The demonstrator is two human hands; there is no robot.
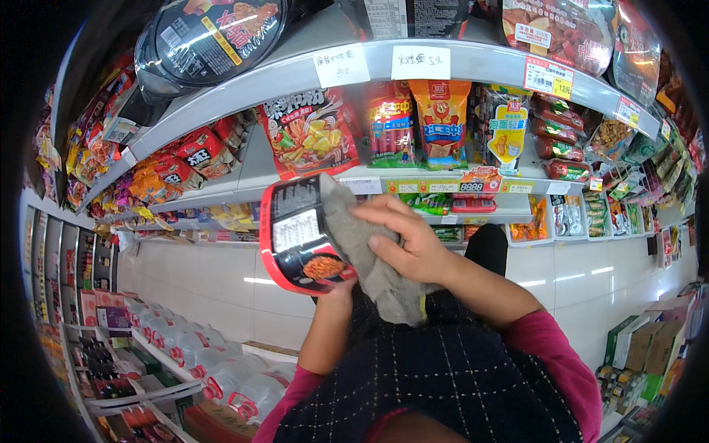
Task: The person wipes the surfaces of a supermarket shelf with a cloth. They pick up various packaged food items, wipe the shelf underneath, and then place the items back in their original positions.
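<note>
A black food tub with a red rim (296, 246) is held tilted in front of the shelves; a picture of a noodle dish and a white printed label show on it. My left hand (342, 289) supports it from below, its fingers mostly hidden behind the tub. In my right hand (407, 235) is a grey cloth (360, 238), pressed against the tub's right side. The cloth's loose end hangs down in front of my dark checked apron (421, 360).
A shelf edge (376, 58) with price cards curves overhead, carrying a black tub (213, 41). Below stand a red food bag (310, 133) and sausage packs (440, 124). Large water bottles (221, 368) line the floor at left; cardboard boxes (645, 343) are stacked at right.
</note>
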